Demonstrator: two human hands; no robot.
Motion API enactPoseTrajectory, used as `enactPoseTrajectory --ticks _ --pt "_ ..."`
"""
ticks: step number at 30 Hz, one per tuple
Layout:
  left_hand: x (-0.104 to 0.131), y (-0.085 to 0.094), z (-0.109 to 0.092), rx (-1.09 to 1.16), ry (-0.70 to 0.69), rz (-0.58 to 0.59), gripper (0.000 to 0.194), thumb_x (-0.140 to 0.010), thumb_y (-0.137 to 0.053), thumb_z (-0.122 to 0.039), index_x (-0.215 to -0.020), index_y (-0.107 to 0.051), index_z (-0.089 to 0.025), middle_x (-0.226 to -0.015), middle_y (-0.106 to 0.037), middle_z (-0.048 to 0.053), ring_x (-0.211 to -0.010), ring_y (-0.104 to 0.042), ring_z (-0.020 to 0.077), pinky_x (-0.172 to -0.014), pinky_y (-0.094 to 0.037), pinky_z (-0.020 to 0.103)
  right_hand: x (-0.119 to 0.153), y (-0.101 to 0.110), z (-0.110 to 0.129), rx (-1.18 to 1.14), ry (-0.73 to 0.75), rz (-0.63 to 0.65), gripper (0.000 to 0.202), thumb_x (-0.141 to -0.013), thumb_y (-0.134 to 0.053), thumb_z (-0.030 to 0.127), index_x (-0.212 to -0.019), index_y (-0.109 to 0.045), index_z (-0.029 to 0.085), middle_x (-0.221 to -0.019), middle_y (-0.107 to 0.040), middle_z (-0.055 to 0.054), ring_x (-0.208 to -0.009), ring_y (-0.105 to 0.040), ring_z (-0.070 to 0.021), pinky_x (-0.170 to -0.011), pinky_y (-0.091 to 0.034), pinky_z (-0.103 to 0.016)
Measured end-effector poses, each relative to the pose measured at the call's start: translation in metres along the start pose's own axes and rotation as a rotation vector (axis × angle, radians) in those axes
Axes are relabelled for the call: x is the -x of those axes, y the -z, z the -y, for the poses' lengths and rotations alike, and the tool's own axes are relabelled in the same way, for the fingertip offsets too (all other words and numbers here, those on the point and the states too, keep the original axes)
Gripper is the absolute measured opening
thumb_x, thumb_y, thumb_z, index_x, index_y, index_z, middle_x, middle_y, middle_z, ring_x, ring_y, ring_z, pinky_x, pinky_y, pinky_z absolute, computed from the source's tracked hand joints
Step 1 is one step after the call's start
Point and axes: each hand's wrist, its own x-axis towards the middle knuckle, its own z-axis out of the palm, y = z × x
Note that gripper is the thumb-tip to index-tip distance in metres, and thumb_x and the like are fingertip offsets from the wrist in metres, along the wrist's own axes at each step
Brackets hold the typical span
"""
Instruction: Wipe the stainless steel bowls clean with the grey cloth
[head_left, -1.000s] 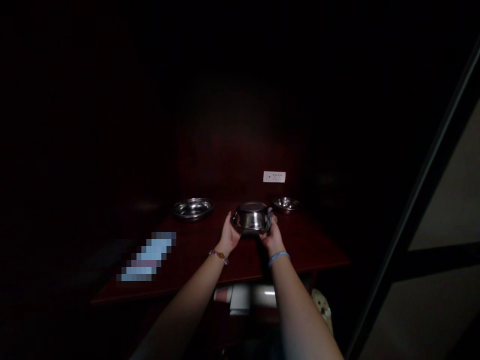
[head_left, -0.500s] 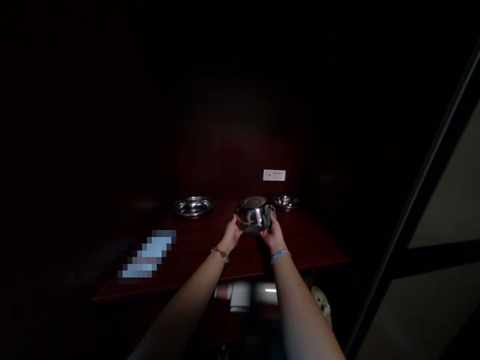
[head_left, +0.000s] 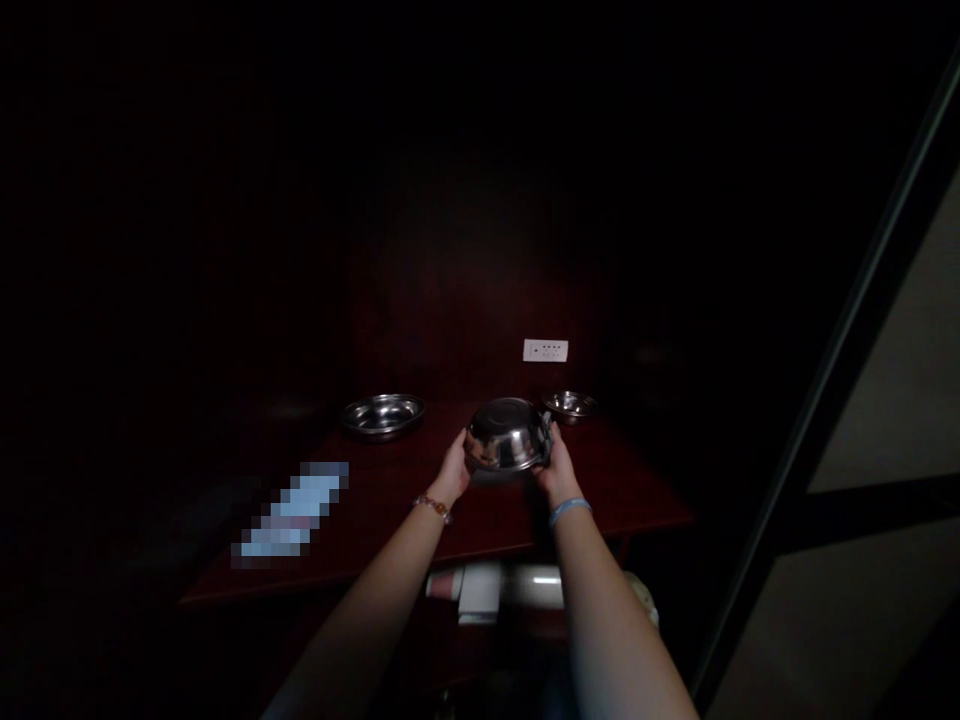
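Very dim room; only the middle of the dark red surface (head_left: 600,500) is lit.

We hold a steel bowl (head_left: 504,440) between both hands, lifted just above the surface and tipped so its underside faces us. Our left hand (head_left: 452,470) cups the bowl's left rim, fingers curled onto it. Our right hand (head_left: 557,468) grips the right rim, with what looks like a grey cloth (head_left: 545,437) pressed between fingers and metal; too dark to be sure of the material.

Behind the bowl, on the surface: a wide steel dish (head_left: 381,414) to the left, well apart, and a small steel bowl (head_left: 570,404) to the right, close to our right hand but not touching it. A white label (head_left: 545,350) sits on the back panel above.

Progress, as we judge it: the bowl is in hand with the cloth on it; the other two dishes sit untouched. A blurred light patch (head_left: 289,510) lies at left; a white cylinder (head_left: 499,588) shows below the surface edge.
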Motion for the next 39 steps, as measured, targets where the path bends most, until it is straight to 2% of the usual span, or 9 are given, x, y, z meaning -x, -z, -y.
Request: enactPoseTrajectory --ticks 5,11,15,20,25,28,32,36,39 --pt "0.015 -0.008 -0.005 0.058 0.108 0.176 0.030 -0.094 -0.046 -0.039 -0.098 -0.065 -0.016 -0.086 -0.072 0.007 -0.078 -0.067 0.0171 -0.082 -0.052 0.032 -0.003 0.004 -0.004 -0.045 0.060 -0.067 0.026 -0.095 -0.048 0.040 -0.091 -0.069 0.025 -0.076 -0.074 0.004 -0.074 -0.070 -0.0128 -0.076 -0.057 -0.028" --pt "0.014 -0.008 0.005 -0.011 0.202 0.328 0.025 -0.095 -0.046 -0.033 -0.104 -0.063 -0.017 -0.103 -0.070 0.013 -0.096 -0.066 0.0206 -0.094 -0.048 0.038 -0.005 0.004 -0.012 -0.044 0.054 -0.079 0.017 -0.093 -0.053 0.035 -0.095 -0.067 0.026 -0.078 -0.074 0.005 -0.070 -0.068 -0.0091 -0.068 -0.055 -0.020" --pt "0.006 -0.004 0.008 0.008 0.105 0.223 0.022 -0.094 -0.048 -0.032 -0.095 -0.063 -0.016 -0.096 -0.070 0.013 -0.092 -0.067 0.0197 -0.094 -0.048 0.035 -0.003 -0.003 -0.020 -0.005 -0.007 -0.038 0.015 -0.093 -0.055 0.031 -0.095 -0.067 0.023 -0.077 -0.074 0.003 -0.066 -0.068 -0.0100 -0.065 -0.054 -0.020" --pt "-0.001 0.002 0.006 0.005 0.026 0.100 0.026 -0.095 -0.044 -0.027 -0.081 -0.062 -0.016 -0.080 -0.068 0.008 -0.076 -0.065 0.0161 -0.084 -0.051 0.030 -0.001 -0.013 -0.026 0.051 -0.056 0.061 0.021 -0.093 -0.053 0.035 -0.097 -0.067 0.020 -0.081 -0.075 0.000 -0.069 -0.069 -0.0119 -0.070 -0.056 -0.023" --pt "-0.003 0.004 0.005 -0.008 -0.072 -0.008 0.023 -0.095 -0.043 -0.025 -0.086 -0.063 -0.017 -0.077 -0.068 0.005 -0.072 -0.064 0.0152 -0.077 -0.052 0.029 -0.004 -0.017 -0.029 0.089 -0.077 0.083 0.029 -0.093 -0.052 0.040 -0.099 -0.067 0.016 -0.078 -0.075 -0.003 -0.069 -0.070 -0.0143 -0.075 -0.056 -0.029" --pt "-0.003 0.004 0.006 -0.029 -0.071 -0.030 0.020 -0.094 -0.047 -0.026 -0.089 -0.063 -0.016 -0.080 -0.070 0.005 -0.071 -0.064 0.0152 -0.073 -0.052 0.029 -0.006 -0.012 -0.027 0.080 -0.035 0.006 0.029 -0.093 -0.052 0.042 -0.101 -0.068 0.019 -0.078 -0.075 -0.002 -0.070 -0.070 -0.0151 -0.075 -0.056 -0.030" --pt "-0.006 0.005 0.008 -0.047 -0.071 -0.033 0.021 -0.093 -0.049 -0.027 -0.082 -0.063 -0.016 -0.076 -0.069 0.004 -0.065 -0.063 0.0138 -0.069 -0.050 0.027 -0.008 -0.006 -0.023 0.052 0.007 -0.076 0.027 -0.091 -0.052 0.041 -0.099 -0.069 0.022 -0.078 -0.075 0.000 -0.075 -0.070 -0.0158 -0.076 -0.057 -0.030" --pt "-0.006 0.005 0.008 -0.058 -0.100 -0.064 0.028 -0.093 -0.050 -0.027 -0.068 -0.058 -0.016 -0.060 -0.061 -0.001 -0.053 -0.057 0.0105 -0.067 -0.047 0.023 -0.006 -0.006 -0.016 0.011 0.058 -0.061 0.021 -0.090 -0.055 0.036 -0.095 -0.069 0.023 -0.080 -0.075 0.001 -0.077 -0.070 -0.0146 -0.078 -0.057 -0.029" --pt "-0.003 0.004 0.007 -0.077 -0.068 -0.062 0.033 -0.094 -0.046 -0.027 -0.064 -0.056 -0.017 -0.057 -0.061 -0.001 -0.051 -0.056 0.0106 -0.064 -0.046 0.023 -0.004 -0.006 -0.009 -0.029 0.056 -0.027 0.021 -0.091 -0.052 0.033 -0.091 -0.069 0.022 -0.078 -0.075 0.002 -0.076 -0.069 -0.0139 -0.080 -0.056 -0.029"
